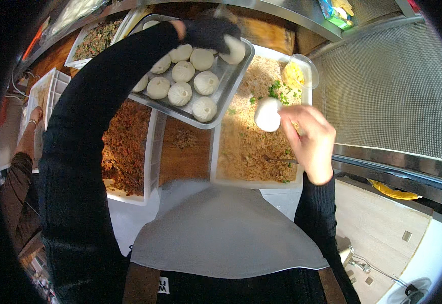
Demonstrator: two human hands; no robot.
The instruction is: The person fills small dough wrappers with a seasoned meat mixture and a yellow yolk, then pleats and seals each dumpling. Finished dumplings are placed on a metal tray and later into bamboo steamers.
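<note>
My left hand (215,34), in a black glove, has its fingers on a pale filled bun (233,51) at the far right corner of a metal tray (226,93). Blur hides whether that bun touches the tray. Several pleated buns (180,93) sit in rows on the tray, partly covered by my left sleeve. My bare right hand (310,136) pinches the edge of a white round of dough (268,114). This dough is above a white tub (215,152) of pale crumbly filling (251,148) with chopped green bits on it.
A clear cup of yellow pieces (294,75) stands in the tub's far right corner. Left of it, another tub holds dark reddish filling (127,148). A green-flecked filling (98,38) lies farther back. Another person's hand (36,114) reaches to a white crate (55,83) at left. Mesh panel (388,91) at right.
</note>
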